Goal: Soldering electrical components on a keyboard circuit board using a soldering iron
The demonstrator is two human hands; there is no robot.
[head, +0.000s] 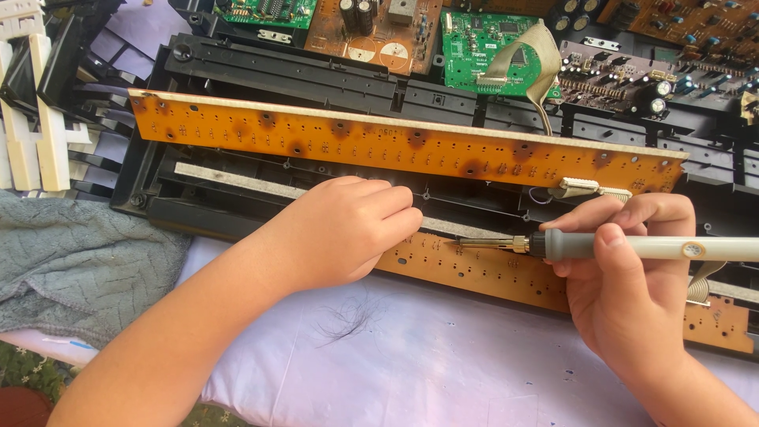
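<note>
Far left: a stack of white and black keyboard keys [35, 119] lies loose at the frame edge. Below it, a grey knitted cloth [75, 265] is bunched on the surface, which is covered by a pale lilac sheet [411, 364].

Left hand [344, 233]: forearm enters from the lower left. Fingers are curled into a loose fist, and the knuckles rest on the near orange circuit strip [474, 273] and on the lip of the black keyboard chassis [261, 71]. Whether anything is pinched inside that grip cannot be told; the fingertips are hidden.

Centre: a long orange contact board [395, 146] stands tilted on its edge across the chassis, running from upper left to lower right. It shows dark scorch marks and rows of small paired holes. A grey felt strip [237, 180] lies in the chassis below it. A small tuft of dark hair [348, 316] sits on the sheet, near the left wrist.

Right hand [624, 269]: clenched around the pale handle of a soldering iron [617, 247], thumb on top. The iron lies almost level, pointing left. Its metal tip [474, 243] is at the top edge of the near orange strip, just beside the left hand's fingers; whether it is touching the strip cannot be told.

Back row: brown and green circuit boards [482, 39] lie along the top, with a grey ribbon cable [538, 55] looping down from the green one toward the tilted board.
</note>
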